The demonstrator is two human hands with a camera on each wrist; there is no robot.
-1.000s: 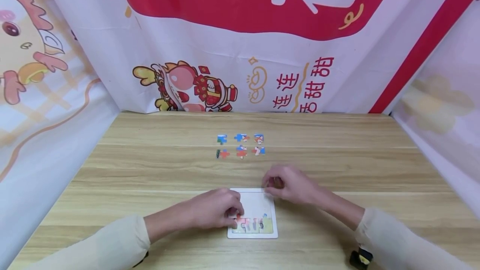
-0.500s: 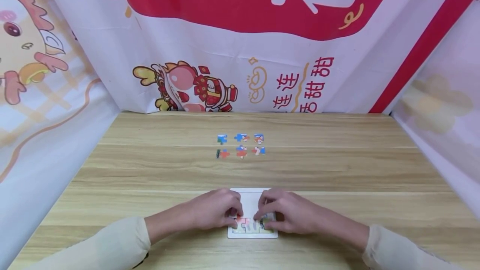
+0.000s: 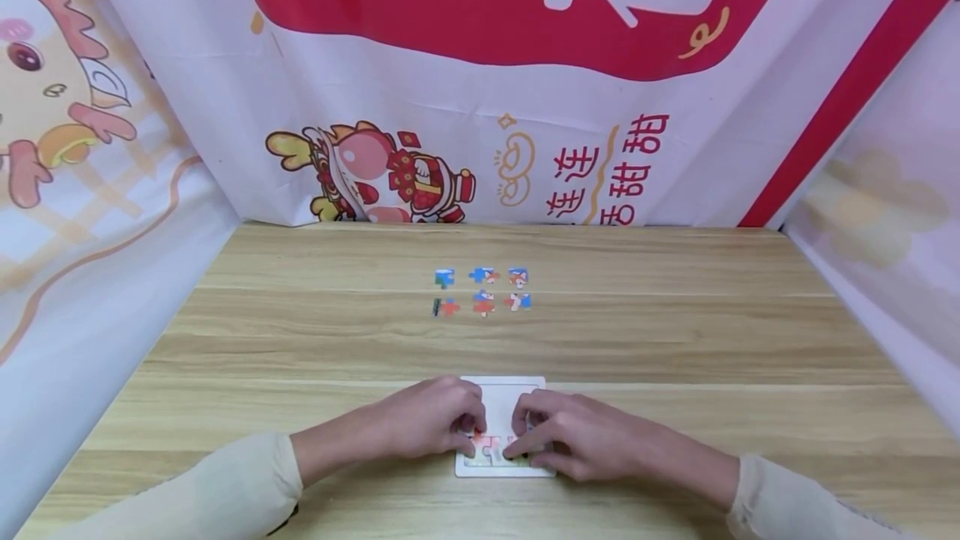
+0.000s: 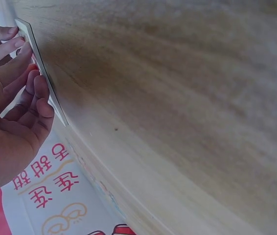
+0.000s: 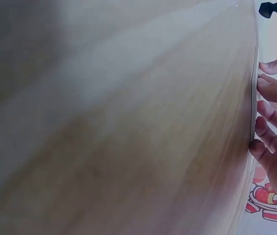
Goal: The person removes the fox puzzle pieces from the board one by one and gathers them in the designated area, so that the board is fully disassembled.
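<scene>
A white puzzle tray (image 3: 512, 380) lies near the front of the table. Its lower row holds joined jigsaw pieces (image 3: 489, 450), partly covered by fingers. My left hand (image 3: 435, 415) rests at the tray's left side, thumb and forefinger touching the pieces there, near a red tab. In the left wrist view, the left hand (image 4: 16, 105) has its outer fingers bent beside the tray edge. My right hand (image 3: 577, 432) presses the lower right pieces with a fingertip, its thumb near the tray's right edge. The right wrist view shows the right hand's fingertips (image 5: 261, 147) along the tray edge.
Several loose jigsaw pieces (image 3: 483, 304) lie in two rows beyond the tray, blue, orange and white. The wooden table (image 3: 300, 332) meets a printed cloth (image 3: 480, 107) at the back, with similar cloths on both sides.
My right hand came down and inward from the tray's upper right corner onto the lower right pieces, then its fingertip shifted slightly left. The left hand stayed in place.
</scene>
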